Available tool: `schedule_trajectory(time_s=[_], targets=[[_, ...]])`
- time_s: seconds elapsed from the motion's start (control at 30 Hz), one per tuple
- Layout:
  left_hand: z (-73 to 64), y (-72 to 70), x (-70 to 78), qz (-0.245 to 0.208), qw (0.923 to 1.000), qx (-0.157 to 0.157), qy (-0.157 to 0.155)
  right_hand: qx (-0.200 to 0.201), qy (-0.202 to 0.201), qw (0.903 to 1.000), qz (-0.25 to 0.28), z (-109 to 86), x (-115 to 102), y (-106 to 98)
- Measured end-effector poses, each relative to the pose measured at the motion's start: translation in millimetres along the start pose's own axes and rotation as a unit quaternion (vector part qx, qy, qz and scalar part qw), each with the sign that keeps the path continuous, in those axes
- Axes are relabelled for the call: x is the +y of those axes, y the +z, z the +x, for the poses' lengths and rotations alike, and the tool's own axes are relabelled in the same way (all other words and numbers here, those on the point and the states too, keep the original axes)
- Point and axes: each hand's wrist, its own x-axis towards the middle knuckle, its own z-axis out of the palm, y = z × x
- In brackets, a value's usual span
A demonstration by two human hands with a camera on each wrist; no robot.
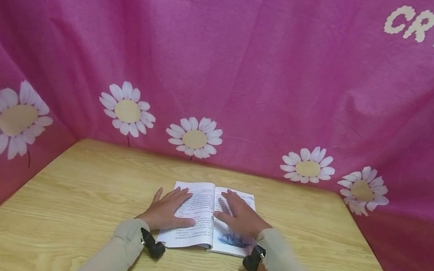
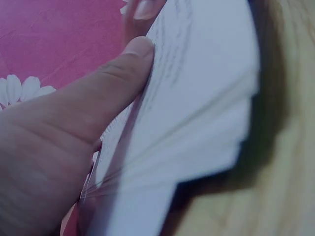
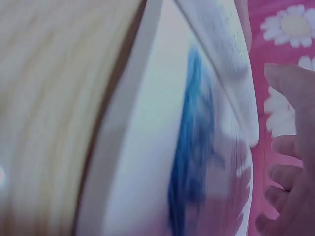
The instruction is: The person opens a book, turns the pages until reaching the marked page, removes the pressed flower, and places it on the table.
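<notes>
An open book (image 1: pixel 186 236) lies on the wooden table, with printed lines on both pages and a blue picture (image 1: pixel 233 239) low on the right one. My left hand (image 1: pixel 166 212) rests on the left page, fingers spread and thumb pointing toward the spine. In the left wrist view, its thumb (image 2: pixel 115 83) touches the page, and several leaves fan apart at the near edge. My right hand (image 1: pixel 244 218) is over the right page with its fingers extended. The right wrist view shows those fingertips a little off the paper, their shadow falling on it.
The wooden table (image 1: pixel 110 185) stretches around the book on all sides. A pink cloth (image 1: pixel 248 89) printed with white daisies encloses the table at the back and both sides. A small black camera (image 1: pixel 153 244) sits at the left wrist, and another black camera (image 1: pixel 254 259) at the right.
</notes>
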Motion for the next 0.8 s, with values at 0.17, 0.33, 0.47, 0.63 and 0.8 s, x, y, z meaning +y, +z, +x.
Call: schedule_trajectory(time_s=[0.17, 0.33, 0.47, 0.63, 0.8], targets=[[1.3, 2.1, -1.1, 0.009, 1.0000, 0.001, -0.001, 0.005, 0.054, 0.9983, 0.023, -7.9, 22.1, -10.1], [0.9, 2.4, -0.7, 0.006, 1.0000, 0.002, -0.002, 0.002, 0.081, 0.9965, 0.021, -17.5, 35.5, -17.0], [1.1, 2.1, -0.6, 0.014, 0.9998, -0.006, -0.009, 0.004, 0.081, 0.9966, 0.012, -21.4, 42.2, -19.4], [0.0, 0.3, 0.2, 0.008, 0.9999, -0.008, -0.008, -0.003, 0.096, 0.9954, 0.010, -19.8, 48.4, -17.8], [1.0, 0.3, -1.2, 0.004, 1.0000, -0.005, -0.003, -0.003, 0.097, 0.9953, 0.000, -16.9, 54.3, -14.9]])
